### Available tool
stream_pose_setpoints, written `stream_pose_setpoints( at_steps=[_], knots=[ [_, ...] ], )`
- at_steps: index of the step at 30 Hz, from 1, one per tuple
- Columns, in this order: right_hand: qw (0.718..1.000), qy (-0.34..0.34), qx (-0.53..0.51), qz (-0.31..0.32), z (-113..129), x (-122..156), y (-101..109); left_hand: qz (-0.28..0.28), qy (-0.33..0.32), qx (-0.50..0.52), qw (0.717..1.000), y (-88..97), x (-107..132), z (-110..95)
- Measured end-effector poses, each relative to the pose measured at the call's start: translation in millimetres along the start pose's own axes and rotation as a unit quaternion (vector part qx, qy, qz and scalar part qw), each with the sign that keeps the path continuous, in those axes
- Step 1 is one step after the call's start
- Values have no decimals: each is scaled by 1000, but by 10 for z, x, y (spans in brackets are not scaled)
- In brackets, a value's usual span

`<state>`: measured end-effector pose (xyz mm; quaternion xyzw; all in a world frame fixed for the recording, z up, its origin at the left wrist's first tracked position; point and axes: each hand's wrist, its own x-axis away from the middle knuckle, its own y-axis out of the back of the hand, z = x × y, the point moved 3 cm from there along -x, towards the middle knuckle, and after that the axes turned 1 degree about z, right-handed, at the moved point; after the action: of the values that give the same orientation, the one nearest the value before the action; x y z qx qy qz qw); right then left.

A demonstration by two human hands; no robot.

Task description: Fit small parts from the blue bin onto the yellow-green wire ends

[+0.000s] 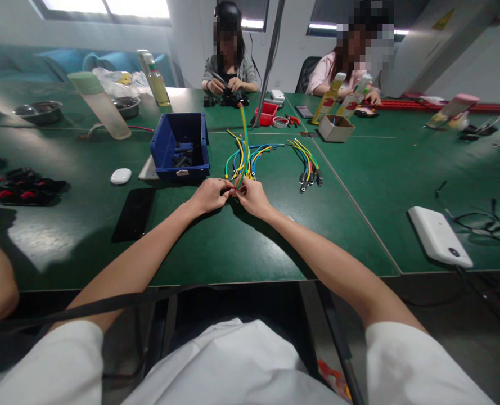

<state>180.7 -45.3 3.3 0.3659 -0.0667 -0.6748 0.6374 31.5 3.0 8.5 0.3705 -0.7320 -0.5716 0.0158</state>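
A green worktable (233, 253) fills the frame. At centre, the left hand (210, 196) and right hand (253, 197) meet, both pinching a yellow-green wire (244, 143) from a coloured wire bundle (246, 160); a blue bin (181, 145) sits just left.

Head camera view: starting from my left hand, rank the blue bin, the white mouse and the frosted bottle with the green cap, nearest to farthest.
From the left hand:
1. Blue bin, just beyond it and slightly left.
2. White mouse, farther left on the green table.
3. Frosted bottle, lying tilted far back on the left.
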Motion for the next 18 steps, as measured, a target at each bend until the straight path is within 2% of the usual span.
stream_pose_setpoints(
  at_steps=[18],
  knots=[
    [1000, 5, -5, -2, -18, 0, -9, 7, 3, 1, 1000, -3, -6, -5]
  ],
)
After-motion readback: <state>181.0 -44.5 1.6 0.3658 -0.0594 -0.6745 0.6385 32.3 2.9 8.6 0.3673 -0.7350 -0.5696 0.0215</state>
